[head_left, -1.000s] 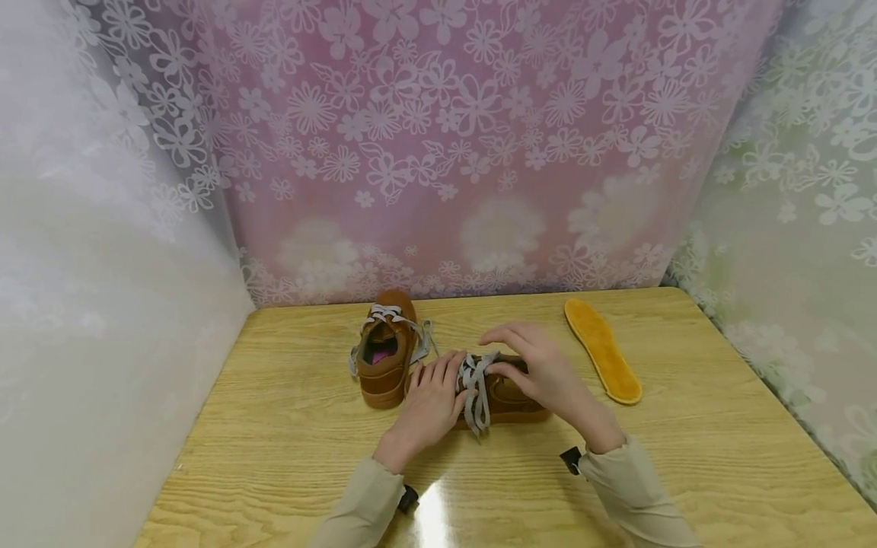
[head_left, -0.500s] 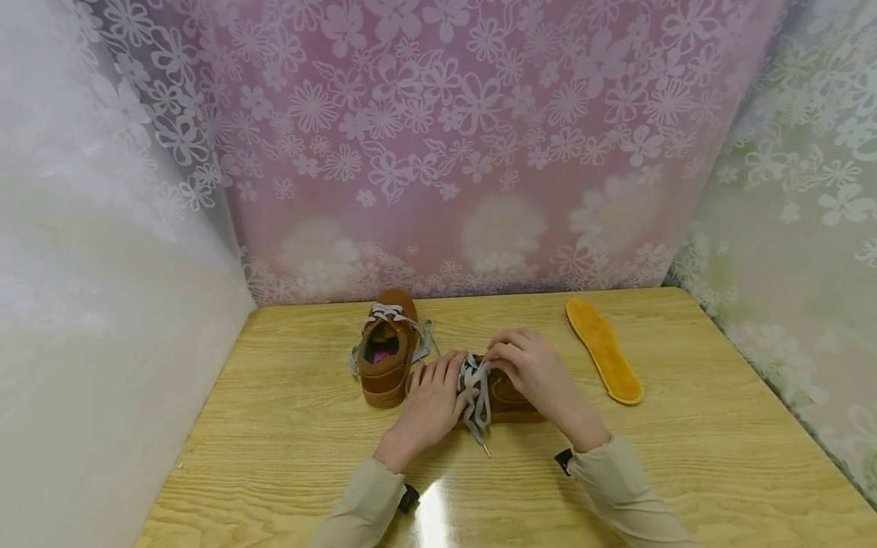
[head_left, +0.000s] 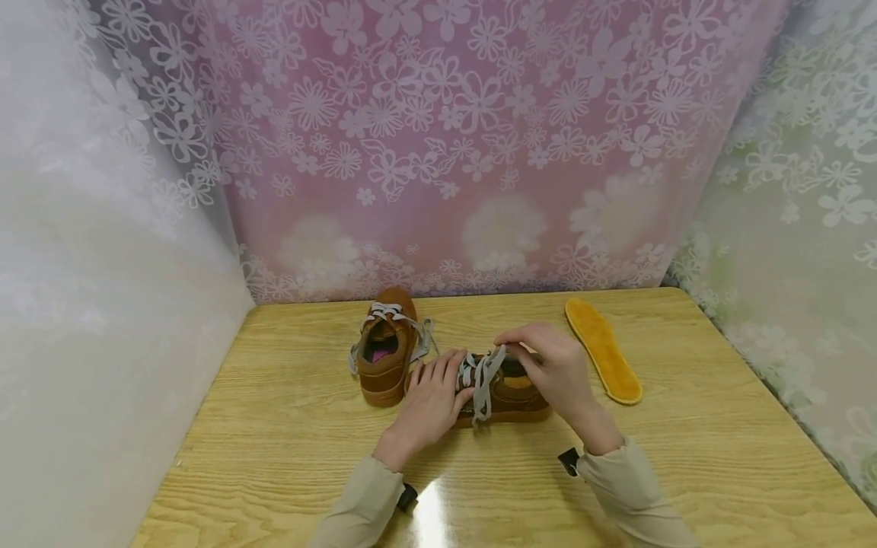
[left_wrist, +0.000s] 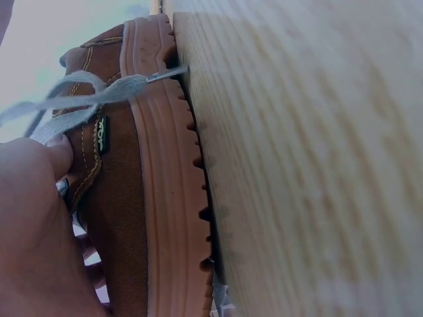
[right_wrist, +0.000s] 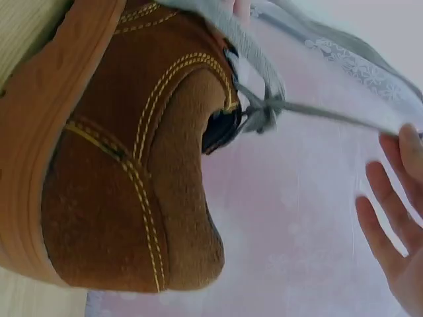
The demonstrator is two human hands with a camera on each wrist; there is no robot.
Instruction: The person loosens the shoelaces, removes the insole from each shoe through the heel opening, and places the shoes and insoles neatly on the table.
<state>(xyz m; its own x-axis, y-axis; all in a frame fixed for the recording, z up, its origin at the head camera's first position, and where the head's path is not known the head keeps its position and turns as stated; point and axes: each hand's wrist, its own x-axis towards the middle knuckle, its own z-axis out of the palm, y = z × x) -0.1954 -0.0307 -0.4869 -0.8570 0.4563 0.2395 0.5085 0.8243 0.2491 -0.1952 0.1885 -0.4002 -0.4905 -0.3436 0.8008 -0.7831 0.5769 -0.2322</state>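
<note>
right hand [head_left: 556,373]: pinching grey lace [right_wrist: 330,116] | left hand [head_left: 426,409]: over nearer shoe [head_left: 515,397], hiding its front; fingertips obscured, cannot tell whether gripping

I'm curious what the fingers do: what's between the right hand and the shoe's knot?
A stretched gray lace runs from the knot to the right hand, as the right wrist view shows.

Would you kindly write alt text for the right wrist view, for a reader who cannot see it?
The right hand pinches a grey lace, holding it taut from a knot on a brown, yellow-stitched shoe. The shoe, seen from its heel end, fills much of the left half; pale pink fabric hangs behind.
</note>
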